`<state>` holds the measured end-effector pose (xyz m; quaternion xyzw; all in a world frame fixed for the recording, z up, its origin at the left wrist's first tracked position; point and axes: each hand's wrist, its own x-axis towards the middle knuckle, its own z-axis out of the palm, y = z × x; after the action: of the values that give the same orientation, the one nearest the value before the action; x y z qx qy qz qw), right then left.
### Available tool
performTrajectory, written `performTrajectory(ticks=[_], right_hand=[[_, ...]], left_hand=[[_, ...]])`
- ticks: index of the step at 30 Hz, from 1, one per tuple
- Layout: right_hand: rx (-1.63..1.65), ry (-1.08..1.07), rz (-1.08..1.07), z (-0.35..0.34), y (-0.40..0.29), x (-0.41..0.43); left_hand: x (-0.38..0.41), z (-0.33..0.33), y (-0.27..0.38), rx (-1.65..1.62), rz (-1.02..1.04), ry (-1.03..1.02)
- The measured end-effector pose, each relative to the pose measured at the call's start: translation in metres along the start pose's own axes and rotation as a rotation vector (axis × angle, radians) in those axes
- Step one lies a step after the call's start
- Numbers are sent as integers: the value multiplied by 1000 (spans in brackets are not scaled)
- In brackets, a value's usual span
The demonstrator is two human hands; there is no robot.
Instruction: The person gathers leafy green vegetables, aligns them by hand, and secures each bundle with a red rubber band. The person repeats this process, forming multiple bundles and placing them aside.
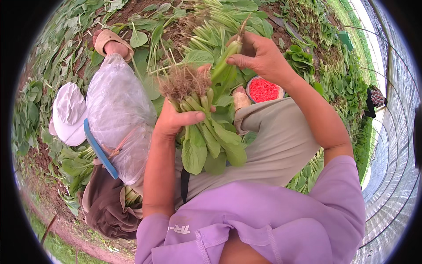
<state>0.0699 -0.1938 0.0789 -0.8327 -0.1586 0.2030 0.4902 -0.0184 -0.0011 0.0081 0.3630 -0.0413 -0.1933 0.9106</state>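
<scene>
My left hand [174, 120] is closed around a bunch of leafy greens [196, 148]. The bunch's fine brown roots [184, 82] point away from me, and its leaves hang toward my lap. Up and to the right, my right hand [263, 57] pinches a single green plant [227, 59] near its base, between thumb and fingers. That plant's thin root sticks up past the fingers, while its leaves reach down close to the bunch. Beyond my right knee, below the right hand, stands a round bowl [263, 89] heaped with small bright red pieces, too small to identify.
Pulled greens [211, 36] lie in heaps on brown soil ahead. A white cap [69, 114], a blue strip [99, 148] and brown cloth [108, 201] are at my left. Far right, another person [376, 99] is near the plastic-covered tunnel wall [392, 165].
</scene>
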Motion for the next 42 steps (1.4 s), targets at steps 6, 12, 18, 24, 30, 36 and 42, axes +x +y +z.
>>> performTrajectory(ticks=[6,12,18,24,30,36,42], right_hand=[[-253,-118,22,15,-12,7],[-677,-133,-252,7,-2,11],[-841,1,-195,-18,25,20],[-294,-157,-184,13,15,5],[182,-192,36,28,-12,9],[641,304,137,-43,10,30],[750,468,187,-74,42,32]], left_hand=[[4,-2,-10,75,-109,-36],[3,-12,-6,184,-110,-11],[-11,-18,0,120,-74,-3],[-14,-27,-8,-101,3,-165],[-11,-23,-17,-223,-35,-110],[-8,-34,-3,-412,168,-244],[-13,-43,-4,-459,254,-336]])
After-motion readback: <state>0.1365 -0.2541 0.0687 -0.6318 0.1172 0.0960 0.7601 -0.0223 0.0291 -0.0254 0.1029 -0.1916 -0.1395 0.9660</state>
